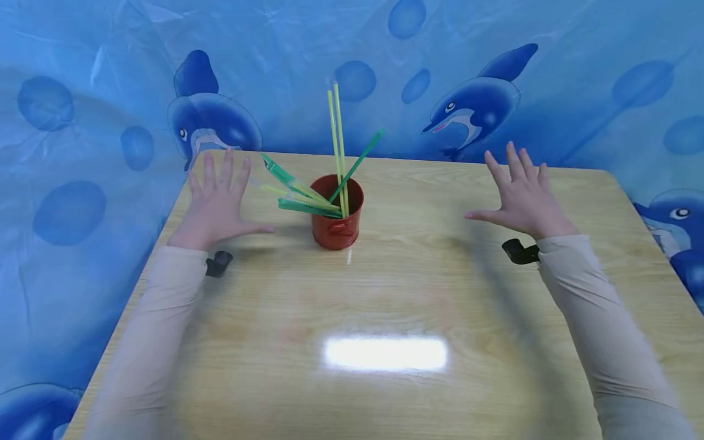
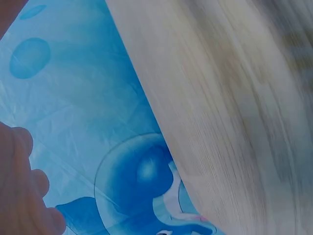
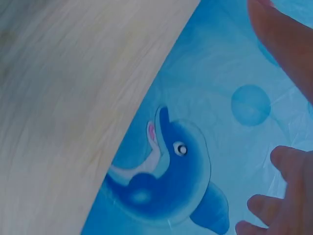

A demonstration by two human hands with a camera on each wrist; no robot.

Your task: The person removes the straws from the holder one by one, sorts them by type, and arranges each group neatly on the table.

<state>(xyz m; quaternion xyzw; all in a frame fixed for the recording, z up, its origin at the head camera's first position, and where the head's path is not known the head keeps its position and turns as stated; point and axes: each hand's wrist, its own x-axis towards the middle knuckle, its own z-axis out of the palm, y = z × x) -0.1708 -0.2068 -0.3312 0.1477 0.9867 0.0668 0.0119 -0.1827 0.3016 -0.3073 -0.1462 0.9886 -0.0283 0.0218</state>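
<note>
A red cup [image 1: 337,214] stands near the middle of the wooden table [image 1: 385,293], holding several green and yellow straws [image 1: 339,146]; some stand upright, others lean left over the rim. My left hand [image 1: 216,198] hovers to the cup's left, fingers spread and straight, holding nothing. My right hand [image 1: 521,194] hovers to the cup's right, also spread and empty. In the left wrist view only fingertips [image 2: 22,186] show beside the table's edge [image 2: 220,122]. The right wrist view shows fingertips [image 3: 286,191] beyond the table's edge [image 3: 88,98].
A blue cloth printed with dolphins [image 1: 473,107] hangs behind and around the table. A black wrist-camera mount [image 1: 519,251] sits under each sleeve. A bright glare patch [image 1: 385,353] lies on the near tabletop.
</note>
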